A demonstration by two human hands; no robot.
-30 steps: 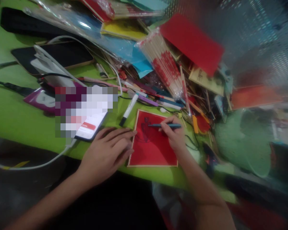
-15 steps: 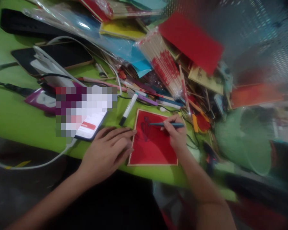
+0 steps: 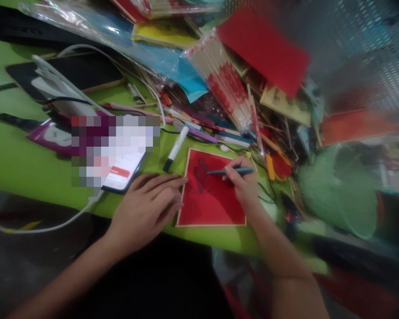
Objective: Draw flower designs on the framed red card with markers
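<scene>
A red card (image 3: 213, 204) with a pale border lies flat at the front edge of the green table. Dark drawn lines mark its upper left part. My right hand (image 3: 242, 179) grips a slim dark blue pen (image 3: 232, 171), its tip at the drawing on the card. My left hand (image 3: 149, 204) rests with fingers stretched out, its fingertips touching the card's left edge. Just above those fingers lies a white marker with a black cap (image 3: 176, 148). To the left of them is a phone with a lit screen (image 3: 119, 173), partly blurred out.
Bundled wooden sticks in clear wrap (image 3: 226, 84), a red sheet (image 3: 266, 48), pens and papers are heaped behind the card. A dark tablet-like device (image 3: 86, 73) and cables lie at the left. On the right stands a green translucent container (image 3: 335, 190).
The pen tip has stayed on the upper part of the drawing, where more dark lines show. The whole view has shifted slightly; the left hand still touches the card's edge.
</scene>
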